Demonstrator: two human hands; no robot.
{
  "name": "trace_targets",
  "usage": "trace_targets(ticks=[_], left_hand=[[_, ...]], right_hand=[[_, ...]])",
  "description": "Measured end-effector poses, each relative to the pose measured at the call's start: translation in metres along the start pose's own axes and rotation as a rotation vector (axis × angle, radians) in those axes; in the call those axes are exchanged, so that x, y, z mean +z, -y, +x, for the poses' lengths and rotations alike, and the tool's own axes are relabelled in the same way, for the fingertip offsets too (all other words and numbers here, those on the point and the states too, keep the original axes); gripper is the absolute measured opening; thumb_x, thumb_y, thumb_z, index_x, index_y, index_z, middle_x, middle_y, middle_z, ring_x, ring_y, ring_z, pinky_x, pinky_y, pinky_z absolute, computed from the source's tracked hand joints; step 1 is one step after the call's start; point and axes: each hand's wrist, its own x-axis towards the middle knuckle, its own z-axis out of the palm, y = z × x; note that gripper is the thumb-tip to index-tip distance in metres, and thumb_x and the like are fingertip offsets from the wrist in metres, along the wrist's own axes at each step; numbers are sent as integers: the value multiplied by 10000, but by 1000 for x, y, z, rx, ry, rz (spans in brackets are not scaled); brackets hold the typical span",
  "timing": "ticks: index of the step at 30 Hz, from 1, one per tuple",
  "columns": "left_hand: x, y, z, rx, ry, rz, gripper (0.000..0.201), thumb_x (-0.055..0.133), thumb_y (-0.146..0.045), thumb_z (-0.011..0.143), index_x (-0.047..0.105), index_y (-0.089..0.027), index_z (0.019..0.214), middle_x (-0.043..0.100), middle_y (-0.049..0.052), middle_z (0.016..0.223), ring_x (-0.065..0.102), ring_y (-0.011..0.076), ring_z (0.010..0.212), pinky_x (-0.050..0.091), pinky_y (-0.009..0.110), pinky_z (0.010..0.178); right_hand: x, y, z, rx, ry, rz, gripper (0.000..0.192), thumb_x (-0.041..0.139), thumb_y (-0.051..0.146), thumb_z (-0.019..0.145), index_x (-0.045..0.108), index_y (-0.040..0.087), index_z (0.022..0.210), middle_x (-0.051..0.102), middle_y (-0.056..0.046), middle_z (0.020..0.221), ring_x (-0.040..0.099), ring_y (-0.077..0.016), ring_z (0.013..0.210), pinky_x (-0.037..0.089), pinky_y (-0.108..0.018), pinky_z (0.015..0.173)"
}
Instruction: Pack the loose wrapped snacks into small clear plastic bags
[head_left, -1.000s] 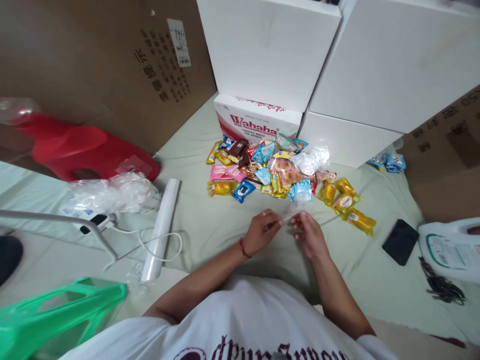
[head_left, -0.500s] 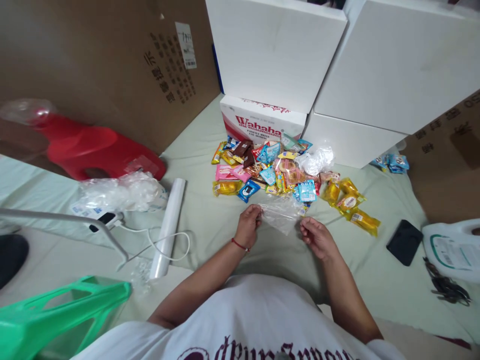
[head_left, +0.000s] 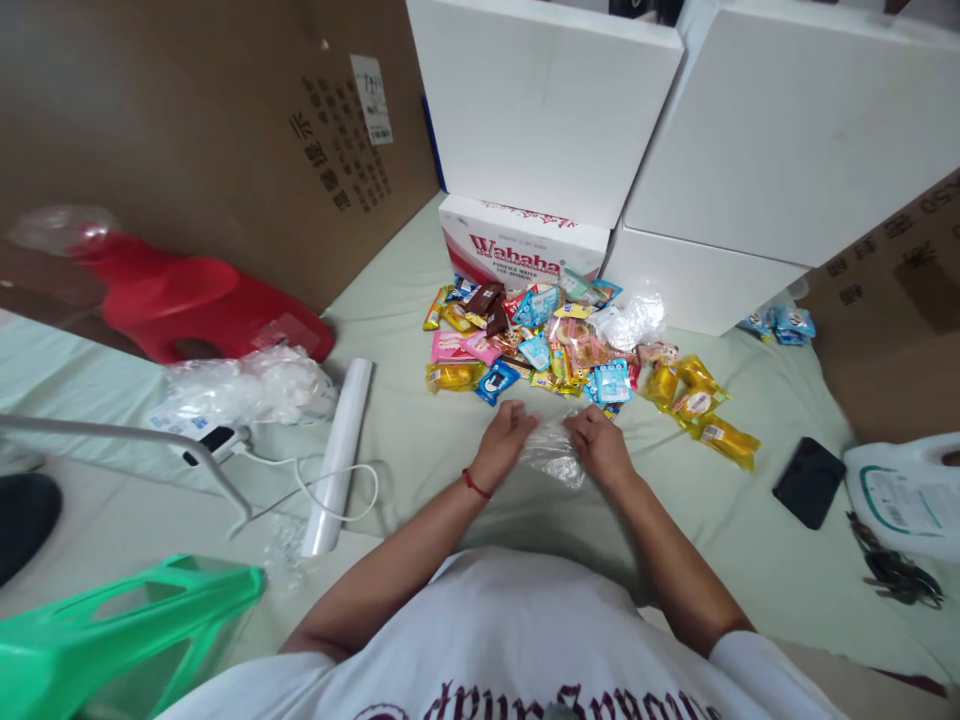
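Two white foam boxes (head_left: 675, 110) at the far edge of the floor run out of view. Before them lies a heap of snack packets (head_left: 559, 345), too jumbled to count. One clear plastic bag (head_left: 553, 452), hard to make out, lies crumpled between the left hand (head_left: 505, 440) and right hand (head_left: 600, 448), both pinching it.

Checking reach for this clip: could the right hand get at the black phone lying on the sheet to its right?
Probably yes: the black phone lies in the open, nothing between, but the right hand is gripping the clear plastic bag.
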Motion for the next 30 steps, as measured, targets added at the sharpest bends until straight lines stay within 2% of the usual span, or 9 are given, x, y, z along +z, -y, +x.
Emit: trace_targets(ticks=[2, 3, 6, 12, 16, 19, 24, 27, 30], left_hand=[[1, -2, 8, 83, 24, 119, 550, 868, -350, 609, 690, -202, 1108, 712, 53, 1039, 632, 212, 939, 496, 310, 837], [2, -1, 13, 111, 54, 182, 505, 872, -317, 595, 708, -199, 1058, 717, 33, 963, 631, 201, 882, 487, 304, 820], [9, 6, 27, 111, 100, 258, 136, 717, -316, 768, 683, -186, 788, 616, -27, 643, 555, 151, 634, 432, 273, 668], [21, 25, 40, 106, -105, 184, 215, 455, -331, 968, 569, -202, 839, 512, -49, 609, 484, 139, 579, 367, 248, 580], [24, 34, 38, 124, -169, 166, 191, 471, -326, 979, 534, -209, 842, 502, -46, 661, 475, 137, 622, 366, 248, 607], [25, 34, 34, 150, -174, 147, 203, 455, -345, 1004, 515, -219, 856, 459, -59, 641, 448, 135, 597, 356, 249, 603], [31, 19, 18, 229, -221, 123, 219, 412, -373, 1047, 479, -233, 893, 440, -66, 625, 435, 136, 561, 345, 256, 586], [33, 7, 3, 271, -199, 114, 232, 367, -408, 1069, 473, -238, 952, 435, -71, 619, 444, 139, 549, 346, 257, 579], [23, -4, -6, 325, -159, 158, 253, 354, -424, 1071, 486, -233, 971, 431, -70, 628, 436, 133, 557, 337, 257, 589]], right_hand=[[4, 0, 1, -89, -12, -22, 253, 564, 179, 950, 802, 225, 1025, 622, -60, 895, 605, -177, 803, 472, -275, 717], [3, 1, 0, -132, -33, -30, 259, 554, 182, 958, 800, 218, 1031, 617, -59, 888, 602, -176, 799, 472, -273, 712], [-7, 3, -13, -195, -146, -88, 276, 529, 184, 970, 797, 218, 1026, 628, -63, 912, 604, -185, 828, 487, -284, 732], [-28, 4, -97, -80, -374, -236, 270, 555, 206, 978, 785, 271, 1102, 671, -69, 995, 608, -203, 830, 519, -320, 724], [-27, 6, -164, -25, -259, -173, 318, 539, 188, 982, 761, 289, 1187, 676, -59, 973, 644, -184, 790, 540, -293, 668], [-37, 4, -188, 72, -163, -22, 339, 501, 230, 1008, 715, 270, 1267, 688, -79, 1099, 693, -193, 899, 579, -306, 753], [-56, 10, -155, 324, -330, 32, 334, 510, 440, 1022, 703, 236, 1202, 685, -115, 1134, 653, -257, 1005, 568, -398, 845], [-47, 24, -116, 249, -264, 32, 409, 598, 534, 955, 703, 238, 1218, 666, -134, 1225, 593, -307, 1129, 534, -477, 948], [-38, 31, -85, 203, -165, 91, 296, 611, 505, 939, 755, 249, 977, 696, -109, 1110, 599, -297, 1096, 493, -492, 999]])
